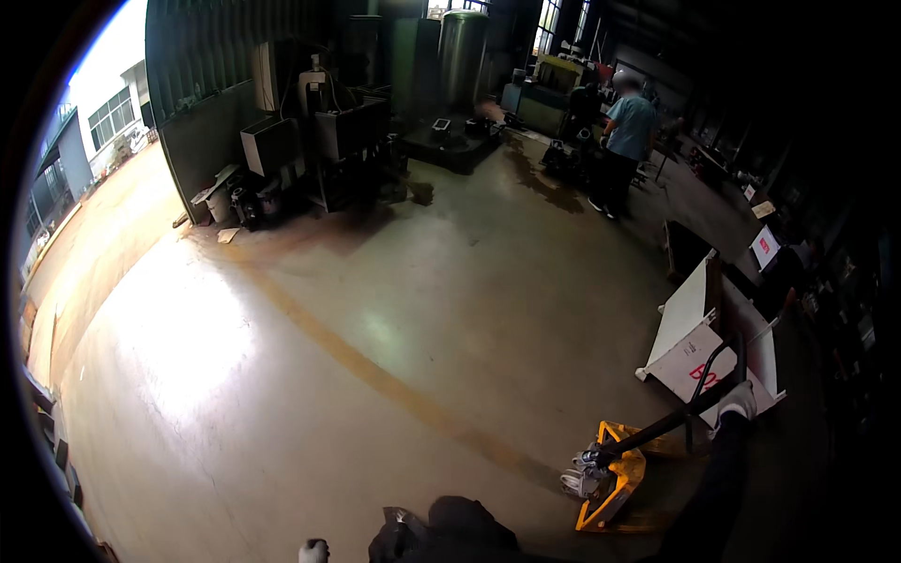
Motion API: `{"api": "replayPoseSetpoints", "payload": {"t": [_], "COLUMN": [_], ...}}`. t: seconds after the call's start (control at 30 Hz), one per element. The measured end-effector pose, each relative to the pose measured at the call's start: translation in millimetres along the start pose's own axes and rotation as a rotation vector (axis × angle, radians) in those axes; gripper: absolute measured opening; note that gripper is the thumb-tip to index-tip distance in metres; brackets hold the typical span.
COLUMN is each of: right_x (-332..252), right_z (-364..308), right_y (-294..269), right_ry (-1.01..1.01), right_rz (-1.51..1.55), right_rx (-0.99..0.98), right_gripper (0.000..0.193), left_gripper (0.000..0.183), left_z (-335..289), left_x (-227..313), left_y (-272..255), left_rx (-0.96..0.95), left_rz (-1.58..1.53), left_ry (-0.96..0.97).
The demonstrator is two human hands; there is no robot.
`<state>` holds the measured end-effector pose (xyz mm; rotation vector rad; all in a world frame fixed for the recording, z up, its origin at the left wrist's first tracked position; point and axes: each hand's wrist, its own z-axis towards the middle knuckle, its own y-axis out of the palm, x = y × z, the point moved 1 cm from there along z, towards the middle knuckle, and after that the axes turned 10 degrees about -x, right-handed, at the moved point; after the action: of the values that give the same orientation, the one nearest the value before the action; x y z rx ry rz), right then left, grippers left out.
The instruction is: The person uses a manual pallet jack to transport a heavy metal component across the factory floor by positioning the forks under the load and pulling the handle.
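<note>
My right hand point(739, 402), in a pale glove, is closed around the black looped handle of a pallet jack point(612, 493). The jack stands on the floor to my right, its yellow frame and forks low and its handle tilted up to the right. Just beyond the handle is a white metal bin point(683, 352) with red marking. My left hand point(314, 551), also gloved, hangs low at the bottom edge, away from the jack. It is only partly visible and small, so its fingers cannot be made out, and I see nothing in it.
A faded yellow line point(361, 371) crosses the smooth floor. A person point(629, 136) in a light blue top stands at the far right beside machinery. Metal equipment point(352, 131) and a tall cylindrical tank point(463, 61) stand at the back. Bright daylight enters from an opening point(103, 216) on the left.
</note>
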<state>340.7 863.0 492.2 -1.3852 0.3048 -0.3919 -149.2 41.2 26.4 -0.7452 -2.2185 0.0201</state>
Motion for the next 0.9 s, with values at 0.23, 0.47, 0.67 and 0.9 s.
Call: {"api": "replayPoseSetpoints", "payload": {"t": [0.23,0.47,0.67,0.9], "right_x": [-68,-195,-303,-355], "right_z": [-60,-121,-186,-235], "right_y": [-18,-37,-60,-55], "right_ry": [-0.151,0.034,0.017,-0.2], "right_rz": [0.058,0.148,0.135,-0.004], "right_rx": [0.101,-0.01,-0.045,0.038], "right_gripper": [0.043,0.029,0.028,0.048], "left_gripper": [0.026,0.027,0.028,0.026], "left_z": [77,165,205,255], "left_x": [215,371,543,679], "left_y": [-9,31,38,52], "left_rx": [-0.098,-0.355,-0.442,-0.653], "left_rz": [0.065,0.303,0.484,0.676], "left_ry": [0.258,0.377,0.606,1.026]}}
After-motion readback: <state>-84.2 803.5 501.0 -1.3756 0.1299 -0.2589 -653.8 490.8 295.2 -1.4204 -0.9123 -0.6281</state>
